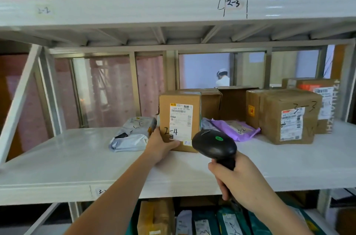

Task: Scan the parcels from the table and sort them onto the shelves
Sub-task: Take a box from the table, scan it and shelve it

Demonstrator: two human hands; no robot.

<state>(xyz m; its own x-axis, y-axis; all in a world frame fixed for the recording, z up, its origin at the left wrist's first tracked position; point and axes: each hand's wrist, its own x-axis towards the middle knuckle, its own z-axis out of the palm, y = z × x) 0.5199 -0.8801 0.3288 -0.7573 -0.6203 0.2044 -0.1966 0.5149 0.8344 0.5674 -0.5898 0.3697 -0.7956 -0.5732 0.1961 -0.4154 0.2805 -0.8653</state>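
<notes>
Cardboard box marked "2-4" [180, 119] standing upright on the middle shelf [77, 157], long axis vertical, label face [181, 122] turned toward the camera. Left hand [160, 143] holding its lower left corner, thumb across the front bottom edge, fingers wrapped round the side; plainly the nearer hand, in contact. Right hand [240, 175] clenched round the grip of a black handheld barcode scanner [214, 145], scanner head just in front of and right of the box's lower right corner, nose aimed up toward the label. Green indicator lit on top of the scanner.

Judged: box being steadied for a scan or final placement; the barcode sits high on the label, above the scanner's present line.

Materials: box of plain brown corrugated board, crisp edges, white paper label. Grey poly mailers [133, 134] just left of it, soft and crumpled; purple poly mailer [235, 128] to the right; more taped brown boxes [289, 117] beyond. Shelf painted white metal, smooth.
</notes>
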